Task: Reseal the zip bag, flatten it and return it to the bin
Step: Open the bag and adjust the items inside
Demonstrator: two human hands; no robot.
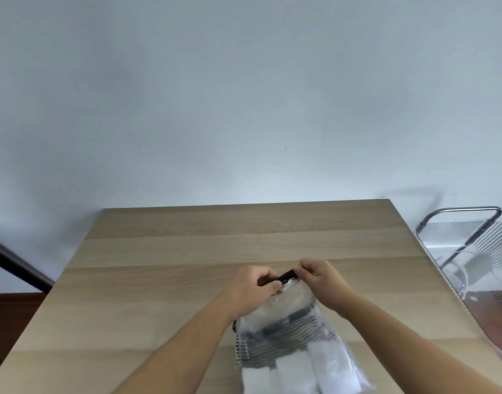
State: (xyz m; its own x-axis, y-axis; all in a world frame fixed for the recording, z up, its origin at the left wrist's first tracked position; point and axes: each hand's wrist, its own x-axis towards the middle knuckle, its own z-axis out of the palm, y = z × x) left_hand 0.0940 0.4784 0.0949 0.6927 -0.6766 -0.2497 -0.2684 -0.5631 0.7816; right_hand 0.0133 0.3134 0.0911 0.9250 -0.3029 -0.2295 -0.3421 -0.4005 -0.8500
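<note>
A clear zip bag (294, 301) with a dark strip along its top edge is held up over the near middle of the wooden table (187, 251). My left hand (251, 291) pinches the left end of that strip. My right hand (319, 277) pinches the right end. The bag hangs down in front of a dark wire bin (245, 354) that stands near the table's front edge. Several white and clear packets (298, 371) lie in the bin. I cannot tell whether the zip is closed.
A clear ribbed chair with a chrome frame (471, 251) stands right of the table. A dark bar (14, 265) slants at the far left. A pale wall rises behind the table's far edge.
</note>
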